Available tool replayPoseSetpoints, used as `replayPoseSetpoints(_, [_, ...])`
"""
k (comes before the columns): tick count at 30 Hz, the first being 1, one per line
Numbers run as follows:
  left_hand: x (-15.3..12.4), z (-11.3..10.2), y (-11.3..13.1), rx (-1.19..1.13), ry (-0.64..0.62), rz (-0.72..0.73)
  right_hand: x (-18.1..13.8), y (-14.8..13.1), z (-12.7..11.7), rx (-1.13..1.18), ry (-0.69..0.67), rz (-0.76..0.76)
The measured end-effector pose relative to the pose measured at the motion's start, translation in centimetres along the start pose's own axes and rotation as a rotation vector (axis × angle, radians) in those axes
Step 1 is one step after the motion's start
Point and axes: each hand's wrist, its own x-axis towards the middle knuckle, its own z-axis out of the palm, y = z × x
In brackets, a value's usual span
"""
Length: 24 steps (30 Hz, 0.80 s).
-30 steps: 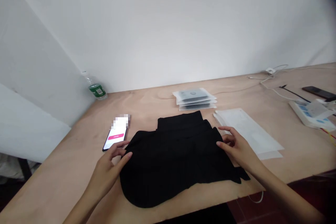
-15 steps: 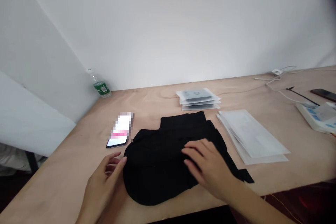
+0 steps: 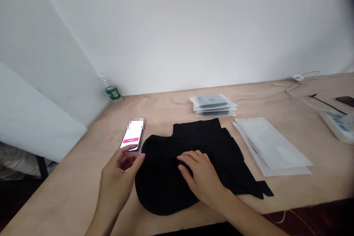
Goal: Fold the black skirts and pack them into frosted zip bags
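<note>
Clock bearings are taken from the garment, with 12 o'clock toward the wall. The work surface is a pale plywood bench point(image 3: 69, 188) set against a white wall. On it lies a folded black soft-fabric garment point(image 3: 162, 191), flat and central in view, with a rounded edge toward the person and a narrow tail projecting at about 4 o'clock. A stack of translucent white flat sleeves point(image 3: 272, 143) lies just beside it at 3 o'clock, and a small pile of frosted plastic packets point(image 3: 212, 105) sits near its far edge at 1 o'clock. A white plastic unit with blue markings point(image 3: 336, 127) stands well apart at 3 o'clock, at the bench's far right. A clear plastic water bottle with a green label point(image 3: 112, 90) stands in the far corner at 10 o'clock. A smartphone with a lit screen point(image 3: 132, 134) lies at 10 o'clock, close to the garment.

The right hand point(image 3: 200, 179) rests on the garment's middle, its right fingers point(image 3: 185, 160) close together, lightly curved and pressing down, pinching nothing. The left hand point(image 3: 118, 173) is raised at the garment's 9 o'clock edge, its left fingers point(image 3: 128, 151) loosely spread and holding nothing; contact with the fabric cannot be confirmed. Flat, even pressure suits this soft fabric, as pinching would risk dragging the layers out of line.
</note>
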Motion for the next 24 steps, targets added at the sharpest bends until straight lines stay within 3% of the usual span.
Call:
replayPoseSetpoints(4, [-2.0,4.2,3.2,0.094,0.073,0.231,0.9,0.3,-1.5,0.45,0.121,0.24])
replayPoseSetpoints(5, [-2.5,5.6,3.3,0.156,0.037,0.295,1.1,0.6,-1.9,0.503,0.139,0.29])
replayPoseSetpoints(10, [-4.4,11.4,2.3,0.359,-0.193,0.669,1.3,3.1,-2.7,0.375,0.125,0.397])
replayPoseSetpoints(12, [-4.7,12.3,1.9,0.374,-0.222,0.743,1.3,3.8,-2.5,0.313,0.099,0.405])
replayPoseSetpoints(15, [-5.0,12.0,1.7,0.35,-0.222,0.782,1.3,4.4,-2.2,0.241,0.079,0.41])
replayPoseSetpoints(18, [-5.2,10.4,1.5,0.317,-0.111,0.746,1.2,4.7,-2.1,0.092,0.107,0.385])
replayPoseSetpoints(21, [-5.0,8.7,1.2,0.411,0.045,0.475,0.9,4.8,-2.2,-0.124,0.153,0.347])
replayPoseSetpoints(24, [-4.3,8.1,1.0,0.533,-0.078,0.169,0.7,4.8,-2.1,-0.286,0.151,0.306])
